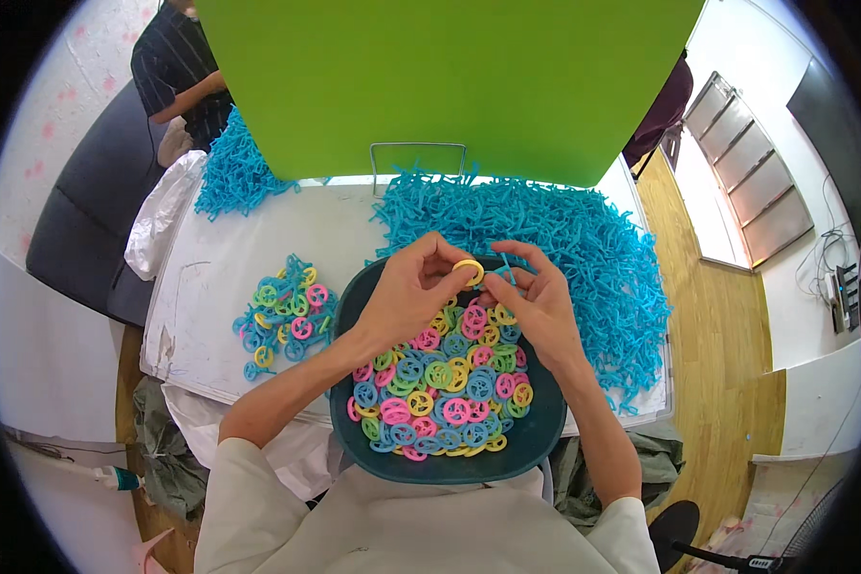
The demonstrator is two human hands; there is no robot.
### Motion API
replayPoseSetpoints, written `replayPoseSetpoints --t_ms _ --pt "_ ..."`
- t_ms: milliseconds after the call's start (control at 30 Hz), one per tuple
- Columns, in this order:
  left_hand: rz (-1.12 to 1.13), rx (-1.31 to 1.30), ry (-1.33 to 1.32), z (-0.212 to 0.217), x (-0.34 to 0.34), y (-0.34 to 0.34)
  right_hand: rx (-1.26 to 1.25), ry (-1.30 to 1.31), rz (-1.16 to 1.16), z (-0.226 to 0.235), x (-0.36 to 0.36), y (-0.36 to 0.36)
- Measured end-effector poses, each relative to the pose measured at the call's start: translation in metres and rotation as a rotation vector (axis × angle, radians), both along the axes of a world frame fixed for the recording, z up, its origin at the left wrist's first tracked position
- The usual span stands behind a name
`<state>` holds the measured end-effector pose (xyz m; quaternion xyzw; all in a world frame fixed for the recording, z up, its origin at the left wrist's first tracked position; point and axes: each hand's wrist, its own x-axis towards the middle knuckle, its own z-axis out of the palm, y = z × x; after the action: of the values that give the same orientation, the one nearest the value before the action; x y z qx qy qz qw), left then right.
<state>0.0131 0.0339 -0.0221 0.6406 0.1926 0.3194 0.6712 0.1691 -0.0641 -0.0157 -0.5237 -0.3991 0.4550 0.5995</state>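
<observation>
Between finger and thumb, my left hand (413, 287) pinches a small yellow plastic ring (469, 272) with spokes, like a toy wheel. Close beside it, my right hand (536, 301) pinches a thin blue plastic piece (507, 268), shaped like a small branched stick. The two parts meet or nearly meet; I cannot tell whether they are joined. Both hands are above a dark green tub (450, 469) at my lap, which holds many pink, blue, green and yellow spoked rings (440, 375).
A large heap of blue pieces (584, 258) covers the white table's right side. Left of the tub lies a pile of rings joined to blue pieces (285, 311). A green board (450, 86) stands across the back; a person (187, 81) is behind it at left.
</observation>
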Motion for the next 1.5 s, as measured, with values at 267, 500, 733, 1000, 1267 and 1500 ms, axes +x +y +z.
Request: replayPoseSetpoints --t_ms 267,500,733,1000,1267,1500 --pt "0.124 0.237 0.080 0.006 0.001 -0.009 0.005 0.010 0.018 -0.001 0.003 0.000" --pt "0.115 0.066 0.052 0.001 0.001 0.002 0.051 -0.213 -0.062 -0.002 -0.005 0.001" --pt "0.041 -0.052 0.023 0.003 -0.003 0.004 0.016 -0.390 -0.158 0.001 -0.004 0.001" --pt "0.047 -0.068 -0.007 0.013 -0.001 -0.003 -0.024 -0.206 -0.173 0.002 -0.004 -0.001" --pt "-0.092 -0.581 0.010 0.006 -0.002 0.009 -0.059 -0.104 -0.152 -0.002 -0.004 0.003" --pt "-0.011 -0.262 0.003 0.011 -0.001 -0.001 -0.105 -0.136 -0.180 -0.002 -0.005 0.003"
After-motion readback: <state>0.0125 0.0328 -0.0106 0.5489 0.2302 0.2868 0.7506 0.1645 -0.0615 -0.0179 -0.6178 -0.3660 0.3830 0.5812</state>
